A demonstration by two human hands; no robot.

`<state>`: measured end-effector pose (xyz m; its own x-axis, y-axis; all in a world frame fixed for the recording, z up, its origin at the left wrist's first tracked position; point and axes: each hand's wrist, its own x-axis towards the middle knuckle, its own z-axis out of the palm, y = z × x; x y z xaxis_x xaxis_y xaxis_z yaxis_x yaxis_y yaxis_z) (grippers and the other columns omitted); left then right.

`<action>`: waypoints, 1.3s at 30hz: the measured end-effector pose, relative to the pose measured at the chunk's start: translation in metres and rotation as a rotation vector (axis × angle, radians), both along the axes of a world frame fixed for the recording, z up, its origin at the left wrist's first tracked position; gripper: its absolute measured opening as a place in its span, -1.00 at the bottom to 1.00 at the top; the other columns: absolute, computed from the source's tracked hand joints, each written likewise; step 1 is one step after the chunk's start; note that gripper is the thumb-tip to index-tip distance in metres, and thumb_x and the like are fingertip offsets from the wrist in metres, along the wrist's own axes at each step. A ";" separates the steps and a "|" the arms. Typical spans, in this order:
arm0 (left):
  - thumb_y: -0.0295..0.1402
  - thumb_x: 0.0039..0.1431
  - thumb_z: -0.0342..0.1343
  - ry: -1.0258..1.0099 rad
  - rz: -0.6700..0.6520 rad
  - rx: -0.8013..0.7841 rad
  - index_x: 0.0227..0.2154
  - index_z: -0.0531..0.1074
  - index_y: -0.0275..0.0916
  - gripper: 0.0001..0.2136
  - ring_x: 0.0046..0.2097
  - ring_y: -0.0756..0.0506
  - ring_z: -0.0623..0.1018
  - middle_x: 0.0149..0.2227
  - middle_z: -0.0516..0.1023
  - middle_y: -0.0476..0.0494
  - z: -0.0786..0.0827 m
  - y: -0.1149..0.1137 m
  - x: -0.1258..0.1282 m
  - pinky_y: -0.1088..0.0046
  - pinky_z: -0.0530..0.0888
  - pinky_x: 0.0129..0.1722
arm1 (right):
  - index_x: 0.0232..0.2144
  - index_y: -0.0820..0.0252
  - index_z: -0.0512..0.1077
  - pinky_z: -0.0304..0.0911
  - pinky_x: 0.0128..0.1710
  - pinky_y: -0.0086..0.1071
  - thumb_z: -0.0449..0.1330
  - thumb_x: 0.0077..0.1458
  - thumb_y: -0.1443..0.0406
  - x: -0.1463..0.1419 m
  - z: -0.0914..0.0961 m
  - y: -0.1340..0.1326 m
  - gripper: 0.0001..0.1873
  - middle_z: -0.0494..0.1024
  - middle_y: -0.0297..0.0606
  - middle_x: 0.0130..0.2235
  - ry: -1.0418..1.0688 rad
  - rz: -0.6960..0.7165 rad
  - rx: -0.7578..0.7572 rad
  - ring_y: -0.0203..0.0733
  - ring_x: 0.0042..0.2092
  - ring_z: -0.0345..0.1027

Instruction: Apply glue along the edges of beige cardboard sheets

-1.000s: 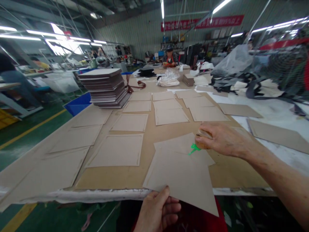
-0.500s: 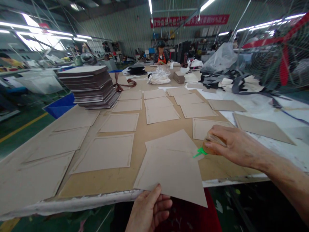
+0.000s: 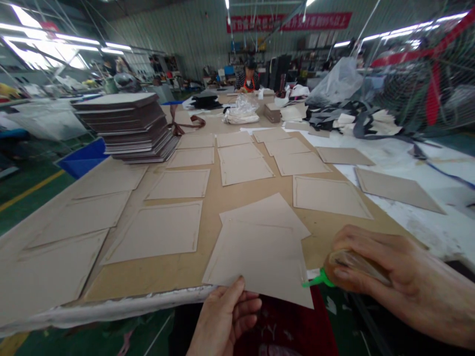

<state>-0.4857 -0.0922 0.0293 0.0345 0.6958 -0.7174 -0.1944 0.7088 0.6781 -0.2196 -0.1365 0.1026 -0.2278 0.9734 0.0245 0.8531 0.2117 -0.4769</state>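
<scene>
- Head view: the left hand (image 3: pixel 226 316) is pinching the near edge of a grey-brown sheet (image 3: pixel 256 262), which is overhanging the table (image 3: pixel 144 282).
- The right hand (image 3: pixel 393 282), nearer the sheet's right edge, is gripping a bottle (image 3: pixel 352 262) lengthwise; its green nozzle (image 3: pixel 319 279) is pointing left, tip at that edge.
- A blue bin (image 3: pixel 83 158) is standing left; its contents are remaining indistinct.

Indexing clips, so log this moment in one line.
left hand: grips sheet | right hand: holds bottle | green nozzle: at sheet's right edge
</scene>
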 end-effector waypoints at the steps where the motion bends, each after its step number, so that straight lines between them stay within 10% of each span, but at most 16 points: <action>1: -0.40 0.15 0.19 0.002 0.002 0.003 -0.43 0.38 -0.37 -0.86 -0.41 -0.05 0.59 -0.41 0.59 -0.27 0.001 0.000 0.000 0.58 0.50 -0.53 | -0.35 0.06 0.31 0.17 -0.38 -0.28 -0.05 0.35 0.04 0.000 0.000 -0.002 -0.68 0.38 -0.36 -0.32 -0.003 0.008 0.002 -0.20 -0.32 0.30; 15: -0.45 0.17 0.16 0.016 -0.025 -0.062 -0.44 0.39 -0.37 -0.88 -0.39 -0.08 0.60 -0.38 0.59 -0.30 0.000 0.005 -0.002 0.54 0.51 -0.53 | -0.29 0.05 0.37 0.21 -0.39 -0.33 0.03 0.33 0.10 0.003 -0.006 -0.015 -0.77 0.42 -0.30 -0.29 0.026 0.009 -0.037 -0.18 -0.31 0.33; 30: -0.40 0.11 0.24 -0.002 -0.011 0.000 -0.47 0.39 -0.36 -0.84 -0.42 -0.06 0.60 -0.40 0.60 -0.30 -0.001 0.000 -0.001 0.58 0.52 -0.53 | -0.39 0.13 0.35 0.09 -0.37 -0.32 0.07 0.23 0.06 0.028 -0.016 0.055 -0.70 0.41 -0.33 -0.35 -0.115 -0.178 0.268 -0.19 -0.35 0.29; 39: -0.40 0.10 0.25 -0.010 -0.008 -0.005 -0.46 0.41 -0.37 -0.84 -0.41 -0.08 0.61 -0.41 0.60 -0.31 -0.006 0.000 -0.003 0.56 0.53 -0.51 | -0.33 0.10 0.37 0.17 -0.36 -0.33 0.07 0.28 0.04 0.017 -0.013 0.006 -0.71 0.42 -0.31 -0.32 0.066 -0.154 0.053 -0.18 -0.31 0.31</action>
